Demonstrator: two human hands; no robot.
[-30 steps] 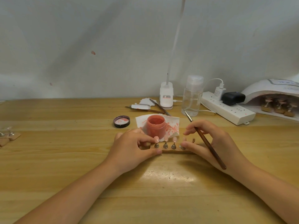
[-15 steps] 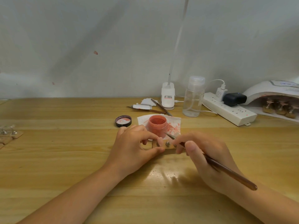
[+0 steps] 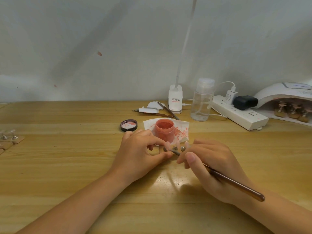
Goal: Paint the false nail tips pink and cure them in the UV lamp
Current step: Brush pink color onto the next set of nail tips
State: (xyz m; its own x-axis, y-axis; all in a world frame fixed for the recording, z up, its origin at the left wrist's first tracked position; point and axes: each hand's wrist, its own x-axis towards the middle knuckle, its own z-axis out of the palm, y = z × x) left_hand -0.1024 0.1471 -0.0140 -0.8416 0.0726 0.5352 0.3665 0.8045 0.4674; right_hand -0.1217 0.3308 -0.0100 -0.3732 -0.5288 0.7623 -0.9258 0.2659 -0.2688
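On a glossy, pale wooden table [image 3: 67,166] set against a plain grey-white wall, the right hand [image 3: 214,168], which half a second ago held the brush tip above the stand, now pinches the slim brown brush [image 3: 234,184] lower, its tip reaching the leftmost false nail tip [image 3: 167,144]. The left hand [image 3: 140,152] keeps pinching the small wooden stand [image 3: 160,151], just in front of one open round jar of pink paint [image 3: 164,130] on a stained paper square [image 3: 183,128]. One black lid [image 3: 128,125], one clear plastic bottle [image 3: 201,102], one white power strip [image 3: 239,114] and one domed white UV lamp [image 3: 285,95], with more stands inside, lie behind.
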